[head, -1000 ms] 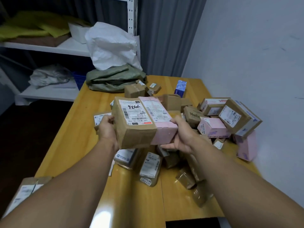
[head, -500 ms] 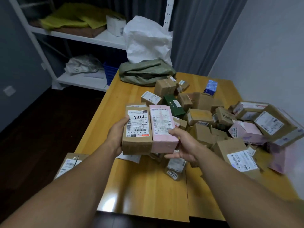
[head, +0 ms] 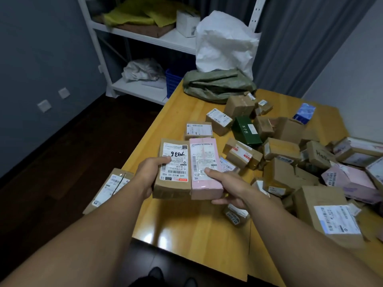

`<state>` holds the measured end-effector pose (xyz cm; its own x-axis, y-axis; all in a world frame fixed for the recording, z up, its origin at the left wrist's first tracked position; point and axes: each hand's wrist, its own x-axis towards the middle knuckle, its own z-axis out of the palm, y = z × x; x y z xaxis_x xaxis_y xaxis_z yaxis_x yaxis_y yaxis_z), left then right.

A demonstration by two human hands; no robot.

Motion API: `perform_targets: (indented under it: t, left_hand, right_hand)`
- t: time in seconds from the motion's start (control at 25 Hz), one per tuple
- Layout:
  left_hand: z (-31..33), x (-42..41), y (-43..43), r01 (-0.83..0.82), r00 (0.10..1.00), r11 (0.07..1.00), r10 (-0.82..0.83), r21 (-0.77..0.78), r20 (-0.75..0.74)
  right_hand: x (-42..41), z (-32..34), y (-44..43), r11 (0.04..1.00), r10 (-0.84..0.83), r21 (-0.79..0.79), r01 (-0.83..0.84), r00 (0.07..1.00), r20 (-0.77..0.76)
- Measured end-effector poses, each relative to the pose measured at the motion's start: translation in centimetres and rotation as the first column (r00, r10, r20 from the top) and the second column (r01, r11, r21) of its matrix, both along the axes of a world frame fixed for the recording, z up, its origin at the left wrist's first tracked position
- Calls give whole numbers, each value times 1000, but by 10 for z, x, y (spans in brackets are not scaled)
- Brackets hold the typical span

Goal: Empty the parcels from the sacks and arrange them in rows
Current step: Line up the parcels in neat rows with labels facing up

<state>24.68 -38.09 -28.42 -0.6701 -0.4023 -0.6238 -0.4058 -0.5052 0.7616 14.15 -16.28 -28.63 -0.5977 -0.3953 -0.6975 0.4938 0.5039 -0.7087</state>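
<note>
Parcels (head: 281, 149) heaped loose near emptied-looking green sack (head: 217, 85); no rows yet. Left hand (head: 150, 172) grips brown box (head: 174, 183), right hand (head: 228, 187) pink box (head: 204, 156).

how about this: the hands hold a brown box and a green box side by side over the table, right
Not green: the head view shows the left hand on a brown box and the right hand on a pink box, side by side over the table.

Dim room, soft overhead glare on glossy table (head: 165, 230), dark floor, wide-angle bending at edges, slight blur
</note>
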Motion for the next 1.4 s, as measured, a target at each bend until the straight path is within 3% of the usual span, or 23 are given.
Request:
perform_targets:
  t: [0.12, 0.2, 0.28, 0.36, 0.44, 0.56, 0.68, 0.76, 0.84, 0.96, 1.08, 1.16, 1.28, 1.4]
  left_hand:
    - [-6, 11, -24, -160, 985, 976, 168, -144, 42]
    - [-7, 20, -48, -230, 970, 954, 240, -190, 31]
    - [-9, 28, -71, -247, 965, 948, 259, -199, 38]
    - [-12, 38, -90, -238, 966, 956, 251, -171, 57]
    - [-18, 48, -108, -232, 967, 960, 246, -157, 72]
    - [-29, 60, -137, -252, 960, 956, 267, -151, 87]
    - [-39, 67, -161, -235, 964, 963, 248, -130, 95]
    - [-43, 70, -173, -236, 964, 968, 244, -85, 103]
    - [-48, 70, -183, -221, 969, 973, 226, -62, 104]
    - [-54, 68, -192, -217, 969, 975, 221, -49, 107]
    - [-57, 58, -186, -174, 978, 984, 176, -31, 109]
    - [-59, 54, -180, -180, 978, 983, 182, -26, 100]
    - [-64, 57, -180, -235, 962, 970, 242, -67, 129]
    - [-68, 70, -188, -304, 940, 948, 314, -89, 131]
  right_hand:
    - [-2, 4, -6, 979, 68, 196, -50, 994, -82]
    - [-9, 9, -18, 909, 260, 369, -195, 956, -134]
    - [-12, 8, -41, 710, 579, 581, -398, 800, -159]
    - [-4, 1, -75, 446, 819, 715, -538, 567, -84]
    - [8, -11, -110, 229, 928, 767, -599, 373, 15]
    - [22, -31, -152, 28, 976, 805, -593, 190, 106]
    - [35, -50, -182, -44, 982, 775, -630, 117, 151]
    - [41, -62, -192, 4, 992, 787, -617, 102, 74]
    - [42, -67, -189, 172, 979, 801, -573, 186, -77]
    - [36, -66, -173, 387, 885, 809, -441, 425, -192]
    - [40, -77, -155, 539, 691, 766, -351, 704, -163]
    - [52, -90, -152, 625, 539, 714, -316, 836, -102]
    - [82, -111, -160, 711, 350, 678, -185, 930, -114]
    - [110, -126, -168, 629, 404, 768, -118, 894, -194]
